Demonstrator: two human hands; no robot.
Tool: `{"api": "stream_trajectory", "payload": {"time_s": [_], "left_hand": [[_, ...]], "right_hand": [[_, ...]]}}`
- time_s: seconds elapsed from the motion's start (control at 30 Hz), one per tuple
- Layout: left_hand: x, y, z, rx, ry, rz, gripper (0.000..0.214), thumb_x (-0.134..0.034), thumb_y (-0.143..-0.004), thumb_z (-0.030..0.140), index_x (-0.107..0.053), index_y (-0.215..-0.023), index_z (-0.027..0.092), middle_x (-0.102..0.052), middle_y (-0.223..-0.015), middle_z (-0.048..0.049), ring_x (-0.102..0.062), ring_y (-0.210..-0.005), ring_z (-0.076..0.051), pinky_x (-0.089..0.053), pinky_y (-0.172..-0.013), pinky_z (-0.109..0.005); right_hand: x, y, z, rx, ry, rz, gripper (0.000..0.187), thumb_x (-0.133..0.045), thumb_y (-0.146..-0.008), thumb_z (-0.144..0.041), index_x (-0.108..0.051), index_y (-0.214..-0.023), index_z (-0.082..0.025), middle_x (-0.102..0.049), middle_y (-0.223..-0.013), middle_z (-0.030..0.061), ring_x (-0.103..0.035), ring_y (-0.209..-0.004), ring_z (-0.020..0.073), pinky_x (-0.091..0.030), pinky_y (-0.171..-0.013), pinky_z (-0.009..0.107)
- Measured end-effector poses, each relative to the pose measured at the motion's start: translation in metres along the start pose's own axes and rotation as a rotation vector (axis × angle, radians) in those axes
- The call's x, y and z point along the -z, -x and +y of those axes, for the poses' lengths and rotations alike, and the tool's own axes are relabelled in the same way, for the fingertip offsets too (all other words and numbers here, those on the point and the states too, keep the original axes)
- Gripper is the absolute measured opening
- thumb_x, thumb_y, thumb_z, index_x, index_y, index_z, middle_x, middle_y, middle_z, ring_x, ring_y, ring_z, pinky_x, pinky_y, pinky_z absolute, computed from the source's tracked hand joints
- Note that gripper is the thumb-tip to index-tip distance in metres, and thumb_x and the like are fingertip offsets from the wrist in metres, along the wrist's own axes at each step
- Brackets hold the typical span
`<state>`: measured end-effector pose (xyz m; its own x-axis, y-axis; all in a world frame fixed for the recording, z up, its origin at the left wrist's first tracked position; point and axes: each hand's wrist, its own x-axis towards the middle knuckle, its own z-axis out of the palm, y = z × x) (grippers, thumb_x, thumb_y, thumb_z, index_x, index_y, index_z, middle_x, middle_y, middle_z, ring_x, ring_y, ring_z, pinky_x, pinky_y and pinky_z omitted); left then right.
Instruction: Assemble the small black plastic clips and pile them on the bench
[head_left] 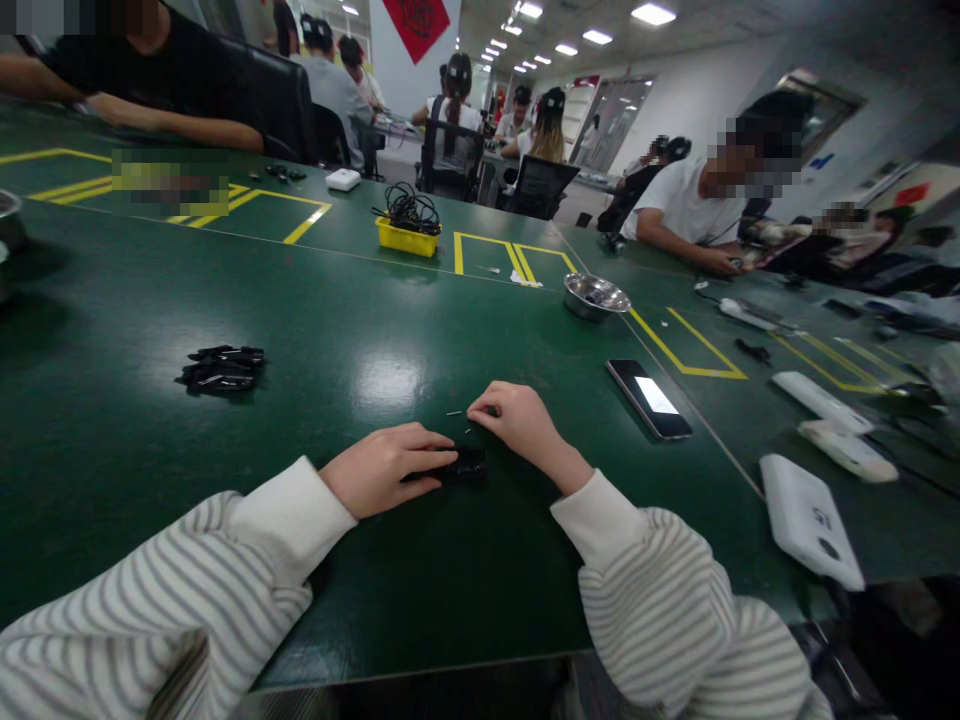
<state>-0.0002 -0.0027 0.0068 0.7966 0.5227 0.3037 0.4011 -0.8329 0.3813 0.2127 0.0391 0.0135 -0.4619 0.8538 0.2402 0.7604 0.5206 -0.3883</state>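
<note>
My left hand [386, 468] rests on the green table [315, 330] and grips a small flat black part [461, 464] between thumb and fingers. My right hand [517, 420] is just right of it, fingers curled with the tips pinched at a tiny thing on the table that I cannot make out. A small metal pin [454, 412] lies just left of those fingertips. Both sleeves are white with grey stripes.
A pile of black parts [221, 368] lies to the left. A phone [649, 398] lies to the right, a steel bowl [596, 296] behind it. A yellow tray of black cables [407, 236] stands farther back. White devices [810, 520] lie at right. Other people sit around the tables.
</note>
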Motion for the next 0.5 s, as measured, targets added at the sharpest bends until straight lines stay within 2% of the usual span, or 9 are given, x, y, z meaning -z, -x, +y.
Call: {"api": "stream_trajectory", "payload": {"time_s": [0.07, 0.2, 0.33, 0.5], "left_hand": [[0.0, 0.0, 0.0, 0.006, 0.003, -0.007, 0.03, -0.049, -0.08, 0.02, -0.054, -0.109, 0.019, -0.056, -0.108, -0.0075, -0.054, -0.091, -0.018, -0.046, -0.078, -0.031], [0.0, -0.002, 0.001, 0.019, 0.008, -0.011, 0.03, -0.048, -0.08, 0.021, -0.054, -0.109, 0.02, -0.057, -0.107, -0.0071, -0.054, -0.091, -0.018, -0.046, -0.078, -0.032], [0.001, -0.002, 0.002, 0.021, 0.002, -0.018, 0.029, -0.049, -0.08, 0.021, -0.055, -0.108, 0.018, -0.057, -0.108, -0.0069, -0.053, -0.092, -0.018, -0.046, -0.079, -0.032], [0.001, 0.0, 0.001, 0.023, -0.016, -0.028, 0.029, -0.049, -0.08, 0.021, -0.054, -0.108, 0.017, -0.056, -0.109, -0.0075, -0.053, -0.093, -0.018, -0.046, -0.079, -0.032]], "right_hand": [[-0.001, -0.002, 0.002, -0.006, -0.029, 0.021, 0.011, -0.059, -0.072, -0.026, -0.067, -0.075, -0.018, -0.058, -0.069, 0.0002, -0.045, -0.057, 0.0078, -0.034, -0.058, 0.022], [-0.011, -0.009, 0.0, 0.007, -0.117, 0.06, 0.023, -0.06, -0.071, -0.028, -0.064, -0.092, -0.02, -0.058, -0.072, -0.0011, -0.042, -0.054, 0.0066, -0.034, -0.056, 0.02], [-0.015, -0.019, -0.005, -0.022, -0.059, 0.022, 0.013, -0.06, -0.071, -0.029, -0.068, -0.077, -0.02, -0.061, -0.072, 0.0005, -0.048, -0.059, 0.008, -0.034, -0.057, 0.021], [0.009, -0.019, -0.008, -0.054, 0.098, -0.196, 0.008, -0.06, -0.066, -0.015, -0.064, -0.059, -0.016, -0.059, -0.052, 0.0006, -0.049, -0.047, 0.009, -0.033, -0.05, 0.022]]}}
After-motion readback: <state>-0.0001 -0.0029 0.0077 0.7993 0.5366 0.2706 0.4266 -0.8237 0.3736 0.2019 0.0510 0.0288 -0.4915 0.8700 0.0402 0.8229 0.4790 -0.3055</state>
